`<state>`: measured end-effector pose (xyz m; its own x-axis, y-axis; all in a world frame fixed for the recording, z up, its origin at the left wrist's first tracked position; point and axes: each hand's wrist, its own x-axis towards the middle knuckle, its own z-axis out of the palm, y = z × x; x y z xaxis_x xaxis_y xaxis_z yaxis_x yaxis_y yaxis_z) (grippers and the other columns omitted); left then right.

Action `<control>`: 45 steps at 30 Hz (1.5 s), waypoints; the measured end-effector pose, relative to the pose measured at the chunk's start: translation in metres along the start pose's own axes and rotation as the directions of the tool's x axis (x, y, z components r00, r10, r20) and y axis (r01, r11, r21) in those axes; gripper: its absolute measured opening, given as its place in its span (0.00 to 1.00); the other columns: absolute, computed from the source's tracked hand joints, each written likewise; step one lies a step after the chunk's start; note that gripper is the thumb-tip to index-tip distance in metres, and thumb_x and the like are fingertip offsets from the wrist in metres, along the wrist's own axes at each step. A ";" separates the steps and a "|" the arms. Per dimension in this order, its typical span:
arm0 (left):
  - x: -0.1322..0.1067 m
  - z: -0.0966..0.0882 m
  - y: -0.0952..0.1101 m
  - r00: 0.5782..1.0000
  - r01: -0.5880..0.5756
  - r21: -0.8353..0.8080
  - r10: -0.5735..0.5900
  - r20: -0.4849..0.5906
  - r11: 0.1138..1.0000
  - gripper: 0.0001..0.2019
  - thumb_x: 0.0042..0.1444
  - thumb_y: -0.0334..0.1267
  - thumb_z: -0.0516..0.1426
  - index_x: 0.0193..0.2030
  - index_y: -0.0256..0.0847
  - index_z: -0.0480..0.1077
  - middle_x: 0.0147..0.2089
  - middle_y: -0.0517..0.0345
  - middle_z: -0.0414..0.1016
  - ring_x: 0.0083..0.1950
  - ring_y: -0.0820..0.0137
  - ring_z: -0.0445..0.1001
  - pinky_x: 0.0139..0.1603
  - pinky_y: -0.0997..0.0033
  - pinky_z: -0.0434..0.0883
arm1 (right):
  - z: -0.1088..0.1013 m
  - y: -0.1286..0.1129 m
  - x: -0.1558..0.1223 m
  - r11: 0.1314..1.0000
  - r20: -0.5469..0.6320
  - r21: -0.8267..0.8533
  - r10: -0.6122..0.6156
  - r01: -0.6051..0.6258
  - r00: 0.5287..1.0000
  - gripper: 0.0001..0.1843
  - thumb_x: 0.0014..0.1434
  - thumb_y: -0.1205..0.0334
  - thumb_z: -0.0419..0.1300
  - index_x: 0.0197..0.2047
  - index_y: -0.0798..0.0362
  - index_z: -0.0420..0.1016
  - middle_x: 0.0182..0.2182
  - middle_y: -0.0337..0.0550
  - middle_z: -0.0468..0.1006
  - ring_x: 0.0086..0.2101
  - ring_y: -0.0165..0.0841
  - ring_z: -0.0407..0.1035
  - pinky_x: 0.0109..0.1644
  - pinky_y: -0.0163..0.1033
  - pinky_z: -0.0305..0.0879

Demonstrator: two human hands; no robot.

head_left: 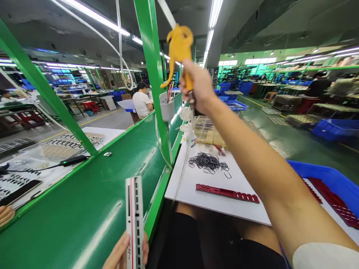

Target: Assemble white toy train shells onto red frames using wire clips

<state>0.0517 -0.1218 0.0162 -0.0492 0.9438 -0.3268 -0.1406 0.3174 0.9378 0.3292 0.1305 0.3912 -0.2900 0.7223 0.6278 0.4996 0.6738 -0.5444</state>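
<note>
My right hand (196,87) is raised high and closed round the handle of a yellow air blow gun (179,46), whose clear hose (185,149) hangs down to the white worktop (202,198). At the bottom edge my left hand (123,254) grips the near end of a long white slotted strip (134,216) that has a red line along it. The strip sticks up over the green conveyor belt (84,209). A red slotted strip (227,193) lies flat on the worktop, beside a heap of dark wire clips (207,162).
A blue bin (333,186) with red strips stands at the right. Green frame posts (153,74) rise beside the belt, with a grey cup (167,106) of tools. A clear compartment box (206,130) sits further back. A seated person (141,102) works ahead. Another person's hand (5,215) shows at left.
</note>
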 end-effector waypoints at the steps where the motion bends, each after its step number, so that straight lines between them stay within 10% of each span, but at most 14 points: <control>1: -0.006 0.016 -0.007 0.999 0.041 -0.100 -0.038 0.030 0.994 0.32 0.55 0.81 0.59 0.33 0.52 0.79 0.28 0.52 0.77 0.26 0.56 0.74 0.30 0.50 0.78 | -0.012 -0.007 -0.008 1.000 -0.016 0.006 0.019 -0.019 1.000 0.46 0.49 0.57 0.07 0.25 0.76 0.61 0.61 0.64 0.79 0.54 0.38 0.79 0.33 0.30 0.59; 4: -0.014 0.049 -0.026 0.984 0.157 -0.292 -0.124 0.130 0.944 0.36 0.53 0.83 0.60 0.33 0.49 0.74 0.21 0.59 0.67 0.17 0.66 0.64 0.19 0.64 0.66 | -0.037 -0.005 -0.082 0.976 -0.032 -0.085 0.201 -0.203 0.979 0.59 0.64 0.45 0.14 0.31 0.71 0.82 0.57 0.49 0.86 0.52 0.48 0.83 0.32 0.37 0.62; 6: -0.014 0.058 -0.037 0.956 0.250 -0.302 -0.185 0.227 0.920 0.43 0.48 0.91 0.58 0.33 0.47 0.71 0.18 0.61 0.66 0.14 0.69 0.62 0.16 0.69 0.61 | -0.041 0.013 -0.168 0.939 -0.013 -0.015 0.345 -0.345 0.939 0.49 0.76 0.34 0.34 0.43 0.56 0.92 0.50 0.47 0.91 0.49 0.49 0.88 0.34 0.40 0.73; 9: -0.008 0.061 -0.048 0.935 0.276 -0.198 -0.215 0.281 0.941 0.46 0.48 0.93 0.56 0.35 0.44 0.71 0.18 0.59 0.71 0.13 0.70 0.66 0.14 0.74 0.60 | -0.029 0.040 -0.320 0.776 0.478 0.077 0.523 -0.626 0.706 0.25 0.69 0.34 0.67 0.56 0.41 0.93 0.52 0.59 0.91 0.50 0.53 0.89 0.51 0.50 0.86; 11: -0.002 0.064 -0.051 0.927 0.229 -0.088 -0.189 0.324 0.969 0.45 0.53 0.91 0.55 0.36 0.43 0.71 0.19 0.57 0.74 0.14 0.69 0.69 0.15 0.75 0.61 | -0.016 0.046 -0.407 0.681 0.506 -0.075 0.656 -0.728 0.561 0.27 0.68 0.36 0.70 0.65 0.34 0.88 0.58 0.54 0.90 0.56 0.55 0.87 0.57 0.53 0.87; 15: 0.010 0.084 -0.045 0.846 0.150 0.103 -0.181 0.502 0.983 0.42 0.59 0.87 0.55 0.39 0.44 0.70 0.22 0.56 0.79 0.17 0.66 0.75 0.17 0.75 0.66 | 0.002 0.033 -0.501 0.555 0.404 -0.139 0.788 -0.820 0.465 0.30 0.75 0.34 0.60 0.70 0.39 0.84 0.58 0.50 0.90 0.55 0.51 0.88 0.57 0.49 0.88; 21: 0.024 0.114 -0.044 0.748 0.120 0.202 -0.222 0.625 0.972 0.39 0.64 0.83 0.56 0.42 0.41 0.74 0.23 0.56 0.80 0.19 0.66 0.78 0.18 0.76 0.67 | -0.004 0.021 -0.506 0.545 0.302 -0.221 0.827 -0.809 0.474 0.26 0.76 0.34 0.60 0.63 0.39 0.84 0.53 0.46 0.92 0.49 0.45 0.90 0.48 0.40 0.89; 28: 0.035 0.100 -0.043 0.809 0.113 0.225 -0.221 0.544 0.968 0.39 0.64 0.83 0.55 0.39 0.42 0.72 0.24 0.58 0.79 0.20 0.68 0.77 0.20 0.75 0.70 | 0.030 0.010 -0.498 0.657 0.646 -0.253 0.661 -0.710 0.382 0.04 0.74 0.57 0.64 0.43 0.42 0.78 0.38 0.36 0.88 0.34 0.37 0.83 0.37 0.36 0.77; 33: 0.035 0.100 -0.039 0.798 0.129 0.237 -0.243 0.552 0.963 0.39 0.65 0.82 0.55 0.44 0.41 0.73 0.24 0.57 0.79 0.20 0.67 0.78 0.19 0.74 0.71 | 0.039 0.014 -0.492 0.637 0.748 -0.292 0.616 -0.714 0.245 0.03 0.72 0.61 0.61 0.44 0.44 0.76 0.40 0.38 0.86 0.35 0.39 0.81 0.38 0.40 0.69; 38: 0.036 0.103 -0.037 0.778 0.124 0.226 -0.236 0.582 0.966 0.37 0.67 0.80 0.56 0.43 0.40 0.72 0.25 0.57 0.79 0.20 0.67 0.79 0.19 0.76 0.71 | 0.013 0.030 -0.474 0.442 0.552 -0.319 0.806 -0.838 0.215 0.17 0.80 0.43 0.52 0.46 0.45 0.72 0.39 0.42 0.83 0.38 0.40 0.78 0.43 0.41 0.72; 45: 0.038 0.103 -0.035 0.789 0.110 0.224 -0.222 0.572 0.968 0.39 0.68 0.79 0.56 0.44 0.38 0.74 0.24 0.58 0.79 0.20 0.68 0.78 0.19 0.76 0.71 | 0.027 0.017 -0.483 0.560 0.810 -0.378 0.586 -0.737 0.030 0.06 0.70 0.62 0.58 0.48 0.46 0.75 0.47 0.44 0.85 0.43 0.43 0.80 0.45 0.43 0.68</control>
<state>0.1567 -0.0877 -0.0174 0.5584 0.7270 -0.3995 0.0802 0.4320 0.8983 0.4561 -0.2027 0.0633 -0.3772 0.5426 -0.7506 0.8019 -0.2141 -0.5578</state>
